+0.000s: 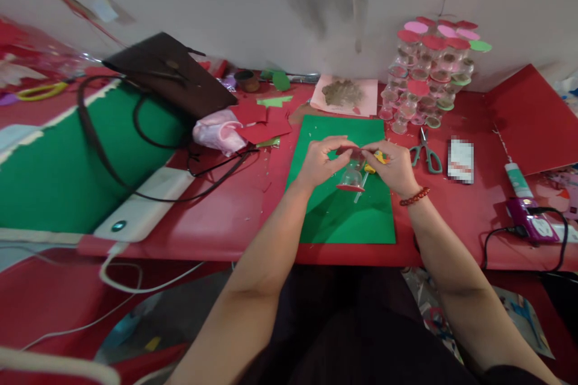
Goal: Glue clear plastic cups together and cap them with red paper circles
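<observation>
- my left hand (320, 162) pinches the left edge of a red disc (347, 150) between thumb and fingers; my right hand (389, 162) pinches the right edge of the same disc.
- under that disc is a clear waisted piece (350, 178), shaped like two cups end to end, with a lower red disc (350, 189) across its bottom. i hold it over the green sheet (347, 225), in the middle before me.
- the step in hand, as i judge it, is setting the upper disc on the rim; whether it has bonded there, i cannot tell.
- the next move, i think, calls for even, light pressure from both thumbs, the disc centred and the thin cups not squashed.
- the yellow tool (371, 163) lies on the sheet, partly behind my right hand, its pale stick (362, 187) pointing toward me; my wrist could knock it.
- similar pieces stand in a stack (409, 107) at the back right, beyond the scissors (434, 160).
- as for writing: the small pack (460, 161) is blurred out, so no brand shows.
- the tube (518, 179) has a teal label, and the purple device (535, 222) a white patch; i can read neither.
- the white power bank (147, 207) has a small round dark display, its figures too faint to read.
</observation>
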Action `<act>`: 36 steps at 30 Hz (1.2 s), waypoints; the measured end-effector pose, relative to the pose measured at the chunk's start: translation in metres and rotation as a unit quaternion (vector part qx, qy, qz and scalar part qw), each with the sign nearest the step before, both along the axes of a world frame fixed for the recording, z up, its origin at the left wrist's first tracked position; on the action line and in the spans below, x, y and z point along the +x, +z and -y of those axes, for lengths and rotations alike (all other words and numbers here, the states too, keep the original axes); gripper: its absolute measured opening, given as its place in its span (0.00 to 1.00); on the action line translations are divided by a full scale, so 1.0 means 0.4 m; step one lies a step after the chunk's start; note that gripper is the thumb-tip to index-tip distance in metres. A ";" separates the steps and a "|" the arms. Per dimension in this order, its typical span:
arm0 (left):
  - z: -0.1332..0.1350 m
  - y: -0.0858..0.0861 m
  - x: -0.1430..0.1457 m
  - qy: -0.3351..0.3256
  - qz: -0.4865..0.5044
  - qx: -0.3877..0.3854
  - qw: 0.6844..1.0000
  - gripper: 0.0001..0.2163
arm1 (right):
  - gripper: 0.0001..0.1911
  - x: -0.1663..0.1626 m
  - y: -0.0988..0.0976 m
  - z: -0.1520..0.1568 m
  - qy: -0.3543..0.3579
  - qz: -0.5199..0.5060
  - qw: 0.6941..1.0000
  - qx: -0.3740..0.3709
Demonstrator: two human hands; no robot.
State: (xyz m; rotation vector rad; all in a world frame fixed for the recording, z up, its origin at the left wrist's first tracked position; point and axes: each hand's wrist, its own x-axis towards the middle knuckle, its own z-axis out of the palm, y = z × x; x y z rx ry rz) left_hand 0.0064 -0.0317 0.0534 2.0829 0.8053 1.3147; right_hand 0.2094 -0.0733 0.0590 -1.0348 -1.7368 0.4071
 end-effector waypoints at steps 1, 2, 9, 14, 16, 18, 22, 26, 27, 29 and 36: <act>0.001 0.002 0.001 -0.003 0.002 0.001 1.000 0.09 | 0.07 0.000 -0.001 0.000 -0.001 0.003 1.000 -0.005; 0.002 0.004 0.001 0.000 0.008 0.001 1.000 0.09 | 0.07 0.000 -0.001 0.000 -0.004 0.004 1.000 -0.011; -0.004 0.000 -0.001 0.005 0.009 -0.020 1.000 0.09 | 0.06 0.010 0.002 0.001 -0.022 0.064 0.998 0.013; -0.009 -0.010 0.005 0.025 0.028 -0.029 0.999 0.09 | 0.08 0.010 0.002 -0.001 -0.028 0.069 0.997 -0.017; -0.010 -0.013 0.005 0.026 0.039 -0.051 0.998 0.10 | 0.08 0.011 0.002 -0.002 -0.024 0.068 0.997 -0.017; -0.010 -0.015 0.004 0.016 0.035 -0.075 0.996 0.10 | 0.08 0.011 0.001 -0.002 -0.019 0.077 0.997 -0.010; -0.011 -0.014 0.001 0.012 0.033 -0.080 0.996 0.08 | 0.08 0.009 0.000 0.000 -0.016 0.079 0.997 -0.015; -0.009 -0.011 0.001 0.034 0.078 -0.087 0.993 0.08 | 0.08 0.011 0.003 0.000 -0.023 0.058 0.998 -0.023; -0.009 -0.011 0.001 0.034 0.086 -0.096 0.991 0.09 | 0.08 0.012 0.004 0.000 -0.024 0.061 0.998 -0.018; -0.011 -0.012 0.001 0.025 0.088 -0.116 0.989 0.13 | 0.08 0.015 0.005 -0.001 -0.023 0.075 0.997 0.001; -0.030 -0.035 0.005 0.027 0.124 -0.116 0.985 0.16 | 0.07 0.011 0.001 0.001 -0.021 0.092 0.995 0.017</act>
